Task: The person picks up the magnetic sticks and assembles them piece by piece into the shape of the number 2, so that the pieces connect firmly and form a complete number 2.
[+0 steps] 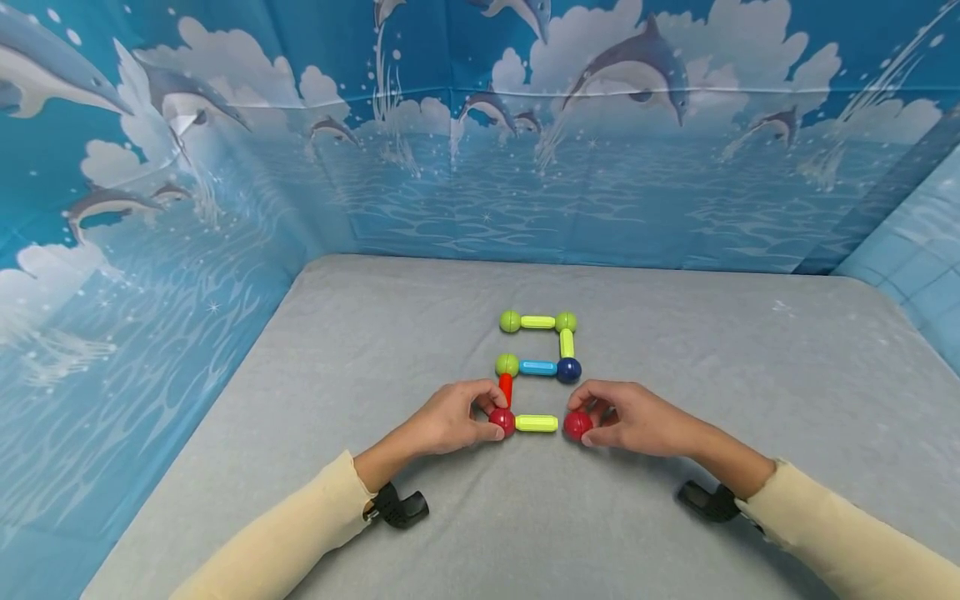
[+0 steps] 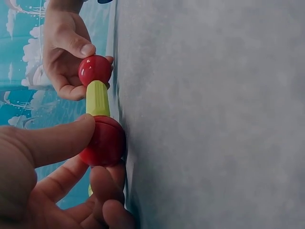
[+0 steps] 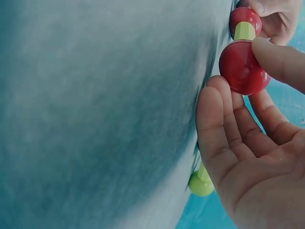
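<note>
My left hand [image 1: 453,419] pinches a red ball [image 1: 502,422] at the lower left corner of a chain of balls and sticks. A yellow-green stick [image 1: 536,423] runs rightward from that ball. Between thumb and fingers, my right hand [image 1: 637,419] holds a second red ball [image 1: 578,425], a small gap away from the stick's free end in the head view. Above the left ball, a red stick [image 1: 506,388] leads to a green ball [image 1: 507,365]. A blue stick [image 1: 537,367] links that to a dark blue ball [image 1: 568,370]. The left wrist view shows both red balls gripped.
Farther back, a yellow-green upright stick [image 1: 567,343] joins a green ball [image 1: 566,322], and another stick [image 1: 537,322] reaches a green ball [image 1: 510,321]. Grey cloth [image 1: 360,333] covers the table. A dolphin-print curtain [image 1: 480,208] stands behind and at both sides.
</note>
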Available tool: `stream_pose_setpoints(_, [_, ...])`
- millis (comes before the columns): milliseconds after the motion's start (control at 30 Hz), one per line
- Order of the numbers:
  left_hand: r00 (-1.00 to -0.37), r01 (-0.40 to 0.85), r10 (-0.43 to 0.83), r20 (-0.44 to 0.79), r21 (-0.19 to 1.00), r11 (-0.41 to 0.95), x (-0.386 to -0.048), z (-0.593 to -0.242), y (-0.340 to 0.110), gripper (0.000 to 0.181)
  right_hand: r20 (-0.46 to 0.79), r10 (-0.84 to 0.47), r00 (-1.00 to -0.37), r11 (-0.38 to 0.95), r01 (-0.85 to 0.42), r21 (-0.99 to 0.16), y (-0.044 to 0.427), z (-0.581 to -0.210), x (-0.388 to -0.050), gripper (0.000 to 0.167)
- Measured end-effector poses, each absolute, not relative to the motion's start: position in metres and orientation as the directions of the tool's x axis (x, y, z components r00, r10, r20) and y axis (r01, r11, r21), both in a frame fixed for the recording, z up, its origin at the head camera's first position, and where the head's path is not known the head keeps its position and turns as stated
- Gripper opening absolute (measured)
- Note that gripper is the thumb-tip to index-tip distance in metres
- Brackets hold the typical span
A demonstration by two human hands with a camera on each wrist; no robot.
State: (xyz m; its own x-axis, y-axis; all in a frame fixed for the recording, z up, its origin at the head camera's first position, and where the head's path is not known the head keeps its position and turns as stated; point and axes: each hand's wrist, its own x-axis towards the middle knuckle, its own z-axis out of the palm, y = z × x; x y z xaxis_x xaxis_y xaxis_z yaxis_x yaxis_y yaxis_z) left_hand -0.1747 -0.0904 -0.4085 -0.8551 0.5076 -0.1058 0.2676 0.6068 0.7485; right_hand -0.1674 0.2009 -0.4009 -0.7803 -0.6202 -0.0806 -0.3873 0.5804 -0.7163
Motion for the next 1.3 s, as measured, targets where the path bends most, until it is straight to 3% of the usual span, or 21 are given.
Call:
stream_pose_setpoints(967, [-0.874,0.242,0.473,-0.109,0.746,0.620,-0.174,-0.408,-0.088,0.024,-0.087,-0.634,-0.769,0.578,-0.396,-0.714,0.189,-0.405,-0.170,0.027])
stream_pose_setpoints(1300, [-0.846,0.212,0.511,-0.151,0.783,0.584,-0.174,-0.411,-0.104,0.030,-0.079,-0.640,-0.764,0.578,-0.411,-0.705,0.197,-0.403,-0.162,0.031])
